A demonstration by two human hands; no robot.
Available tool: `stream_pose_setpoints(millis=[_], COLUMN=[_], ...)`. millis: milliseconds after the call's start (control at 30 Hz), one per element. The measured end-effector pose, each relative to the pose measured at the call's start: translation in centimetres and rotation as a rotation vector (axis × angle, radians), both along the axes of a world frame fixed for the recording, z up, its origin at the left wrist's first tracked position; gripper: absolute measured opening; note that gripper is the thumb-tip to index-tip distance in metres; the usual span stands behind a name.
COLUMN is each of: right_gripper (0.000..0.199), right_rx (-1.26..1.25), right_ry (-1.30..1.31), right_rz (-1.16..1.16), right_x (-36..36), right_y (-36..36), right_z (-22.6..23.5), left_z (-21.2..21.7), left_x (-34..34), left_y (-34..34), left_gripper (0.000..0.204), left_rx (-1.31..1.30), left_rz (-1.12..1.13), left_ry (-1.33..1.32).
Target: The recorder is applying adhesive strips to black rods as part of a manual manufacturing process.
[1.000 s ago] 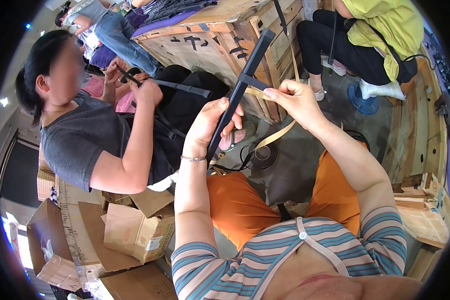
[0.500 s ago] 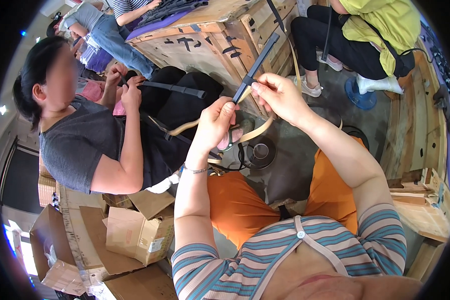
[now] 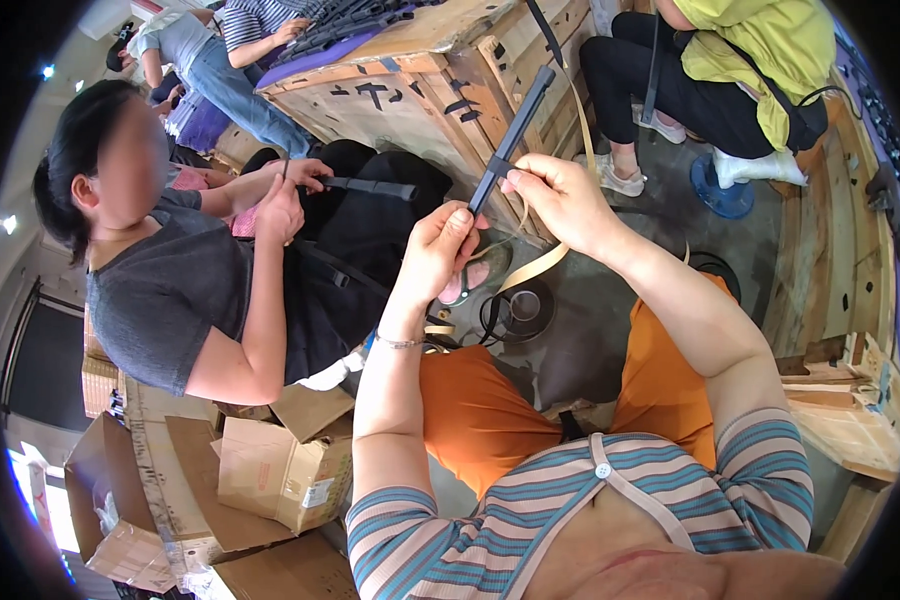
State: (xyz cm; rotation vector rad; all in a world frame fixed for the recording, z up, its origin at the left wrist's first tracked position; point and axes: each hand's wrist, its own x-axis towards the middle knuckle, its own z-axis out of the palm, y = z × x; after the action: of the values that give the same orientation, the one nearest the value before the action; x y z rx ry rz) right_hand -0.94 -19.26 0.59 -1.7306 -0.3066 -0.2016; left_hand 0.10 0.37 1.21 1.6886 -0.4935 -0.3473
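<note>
A long thin black bar (image 3: 515,135) stands tilted in front of me, its top leaning to the right. My left hand (image 3: 438,255) grips its lower end. My right hand (image 3: 560,200) pinches it a little higher, where a beige tape strip (image 3: 535,265) hangs down in a loop below both hands. A roll of tape (image 3: 520,310) lies on the floor between my knees, which are in orange trousers.
A person in a grey shirt (image 3: 185,290) sits at my left, holding another black bar (image 3: 370,187). A large wooden crate (image 3: 410,85) stands ahead. Someone in yellow (image 3: 760,60) crouches at the upper right. Cardboard boxes (image 3: 270,470) lie at lower left, wooden pallets (image 3: 840,300) at right.
Both my hands have slid down and closer together on the black bar, which now stands steeper. The beige tape hangs lower. The person on the left has kept working on their own bar.
</note>
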Motion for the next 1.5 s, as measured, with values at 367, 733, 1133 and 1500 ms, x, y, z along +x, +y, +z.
stream_pose_setpoints(millis=[367,733,1133,1500], right_gripper=[0.021,0.020,0.021,0.019], right_rx=[-0.028,0.103,0.112,0.133], right_ry=[0.015,-0.149,0.067,0.336], right_rz=[-0.019,-0.086,-0.242,-0.211], right_x=[0.5,1.0,3.0,5.1], right_y=[-0.1,0.7,1.9,-0.3], right_z=[-0.3,-0.8,-3.3,-6.3], left_z=[-0.2,0.5,-2.2,3.4], left_x=[-0.5,-1.3,0.3,1.0], left_y=[-0.5,-1.2,-1.1,-1.9], left_gripper=[0.026,0.016,0.024,0.041], left_rx=[0.249,0.521,0.438,-0.360], left_rz=[0.192,0.375,0.315,0.002], left_ry=[-0.375,-0.692,-0.388,0.043])
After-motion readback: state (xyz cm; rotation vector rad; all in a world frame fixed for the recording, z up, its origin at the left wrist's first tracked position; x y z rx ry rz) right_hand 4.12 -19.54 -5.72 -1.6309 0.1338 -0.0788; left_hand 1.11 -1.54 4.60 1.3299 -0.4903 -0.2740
